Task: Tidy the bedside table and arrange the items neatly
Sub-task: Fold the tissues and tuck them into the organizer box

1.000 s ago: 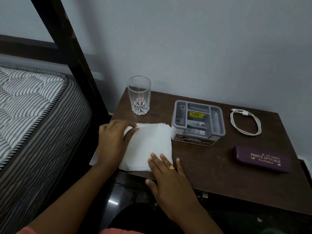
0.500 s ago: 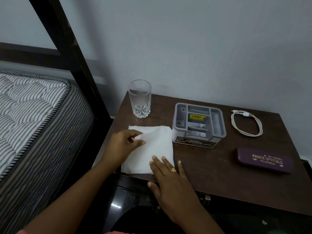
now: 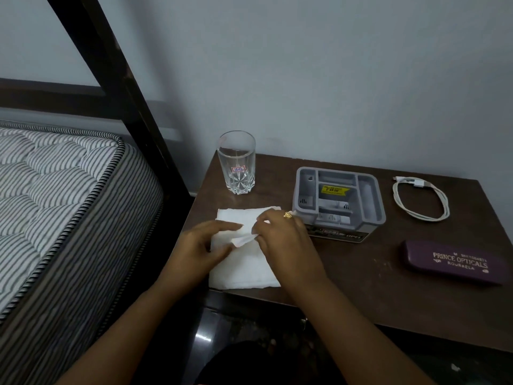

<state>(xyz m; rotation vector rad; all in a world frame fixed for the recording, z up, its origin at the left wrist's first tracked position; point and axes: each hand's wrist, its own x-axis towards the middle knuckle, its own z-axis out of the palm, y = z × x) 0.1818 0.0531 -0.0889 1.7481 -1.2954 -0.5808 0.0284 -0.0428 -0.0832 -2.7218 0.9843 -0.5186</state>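
A white folded cloth (image 3: 244, 269) lies at the front left corner of the dark wooden bedside table (image 3: 361, 287). My right hand (image 3: 280, 234) pinches a raised fold of the cloth near its middle. My left hand (image 3: 202, 244) rests on the cloth's left side with fingers stretched toward the fold. Behind the cloth stands a clear drinking glass (image 3: 237, 162). A grey plastic organiser (image 3: 340, 202) sits just right of the cloth, its compartments holding only a yellow price sticker.
A coiled white charging cable (image 3: 422, 197) lies at the back right. A maroon spectacle case (image 3: 455, 262) rests near the right edge. A striped mattress (image 3: 55, 204) and a dark bed post (image 3: 125, 87) stand to the left. The wall is close behind.
My right hand moved up from the cloth's front edge to its middle and took hold of a fold. My left hand slid a little lower on the left side.
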